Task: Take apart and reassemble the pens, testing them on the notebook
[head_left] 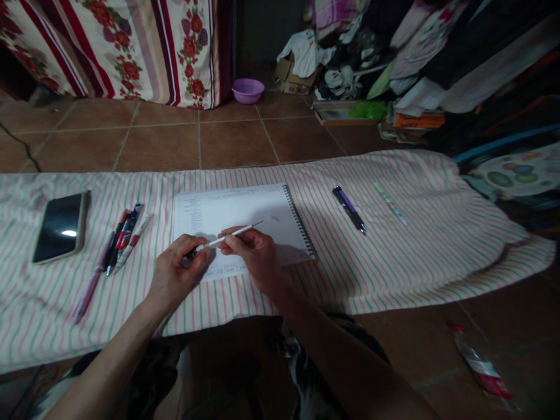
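Observation:
A thin white pen [227, 237] is held between both my hands over a spiral-bound notebook [245, 210] lying on a striped cloth [394, 251]. My left hand [177, 271] pinches the pen's dark rear end, fingers closed. My right hand [254, 251] grips the pen's middle, its tip pointing up and to the right over the white page. The notebook's page carries faint printed lines on its left part.
A phone [61, 226] lies at the cloth's left, with several pens [122, 236] beside it. A purple pen [349, 209] and a pale pen [390, 203] lie right of the notebook. A purple bowl [247, 90], piled clothes and boxes stand behind; a plastic bottle [479, 366] lies on the tiled floor.

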### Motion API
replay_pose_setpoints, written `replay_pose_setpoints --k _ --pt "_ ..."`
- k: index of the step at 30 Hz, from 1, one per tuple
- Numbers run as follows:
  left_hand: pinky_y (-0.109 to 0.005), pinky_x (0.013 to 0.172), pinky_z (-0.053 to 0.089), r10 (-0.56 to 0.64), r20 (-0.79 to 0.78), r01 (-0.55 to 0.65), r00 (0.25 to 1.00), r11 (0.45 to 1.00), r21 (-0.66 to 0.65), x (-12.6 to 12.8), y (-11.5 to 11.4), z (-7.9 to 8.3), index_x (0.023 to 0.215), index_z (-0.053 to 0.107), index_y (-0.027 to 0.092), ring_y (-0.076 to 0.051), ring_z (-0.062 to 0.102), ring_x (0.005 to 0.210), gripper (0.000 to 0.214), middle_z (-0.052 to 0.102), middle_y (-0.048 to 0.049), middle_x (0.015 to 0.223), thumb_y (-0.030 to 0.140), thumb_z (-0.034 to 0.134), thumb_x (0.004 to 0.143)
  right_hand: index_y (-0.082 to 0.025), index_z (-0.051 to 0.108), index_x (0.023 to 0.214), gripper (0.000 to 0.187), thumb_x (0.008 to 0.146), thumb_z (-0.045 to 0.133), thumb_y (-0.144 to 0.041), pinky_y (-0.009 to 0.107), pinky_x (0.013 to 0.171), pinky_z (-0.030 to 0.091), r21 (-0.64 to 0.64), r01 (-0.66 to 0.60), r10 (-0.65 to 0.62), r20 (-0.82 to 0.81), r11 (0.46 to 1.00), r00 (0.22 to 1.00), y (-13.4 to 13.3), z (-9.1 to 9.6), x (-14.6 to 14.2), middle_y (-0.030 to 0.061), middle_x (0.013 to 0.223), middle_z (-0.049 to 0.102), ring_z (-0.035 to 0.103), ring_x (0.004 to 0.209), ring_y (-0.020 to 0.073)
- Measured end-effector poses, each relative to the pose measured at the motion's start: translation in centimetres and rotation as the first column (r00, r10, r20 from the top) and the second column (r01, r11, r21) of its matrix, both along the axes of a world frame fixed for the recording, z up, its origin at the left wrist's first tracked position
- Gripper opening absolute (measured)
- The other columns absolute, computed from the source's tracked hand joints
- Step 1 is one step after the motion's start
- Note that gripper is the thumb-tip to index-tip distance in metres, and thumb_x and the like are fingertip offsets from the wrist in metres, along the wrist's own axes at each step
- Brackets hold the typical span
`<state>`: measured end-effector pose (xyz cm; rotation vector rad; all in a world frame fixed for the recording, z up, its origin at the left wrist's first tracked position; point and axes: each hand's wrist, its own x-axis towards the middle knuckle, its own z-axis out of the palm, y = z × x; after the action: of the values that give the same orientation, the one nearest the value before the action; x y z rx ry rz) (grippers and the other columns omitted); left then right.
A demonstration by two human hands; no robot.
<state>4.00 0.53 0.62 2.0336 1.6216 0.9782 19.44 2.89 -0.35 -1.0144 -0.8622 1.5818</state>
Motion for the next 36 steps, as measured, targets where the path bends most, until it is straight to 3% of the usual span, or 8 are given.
replay_pose_setpoints --k 22,36 --pt "-0.024 0.059 0.045 0.055 -0.036 -0.059 0.998 0.991 -0.119 0.27 0.30 0.03 0.082 0.058 0.020 -0.012 0.056 0.064 0.014 0.061 0.0007 0.074 0.032 0.053 0.078 -0.018 0.065 0.080 0.017 0.070 0.066 -0.031 0.028 0.070 0.055 -0.013 -0.020 0.020 0.019 1.000 1.000 -0.04 0.09 0.44 -0.0003 0.066 0.069 0.065 0.061 0.0112" --pt "-0.025 0.061 0.045 0.022 -0.061 -0.027 0.998 0.996 -0.086 0.44 0.49 0.16 0.082 0.058 0.020 -0.013 0.057 0.065 0.013 0.060 -0.0002 0.075 0.031 0.052 0.080 -0.018 0.068 0.075 0.017 0.064 0.070 -0.031 0.028 0.066 0.056 -0.028 -0.018 0.019 0.058 0.999 0.998 0.26 -0.30 0.55 -0.0007 0.065 0.069 0.066 0.059 0.0121"
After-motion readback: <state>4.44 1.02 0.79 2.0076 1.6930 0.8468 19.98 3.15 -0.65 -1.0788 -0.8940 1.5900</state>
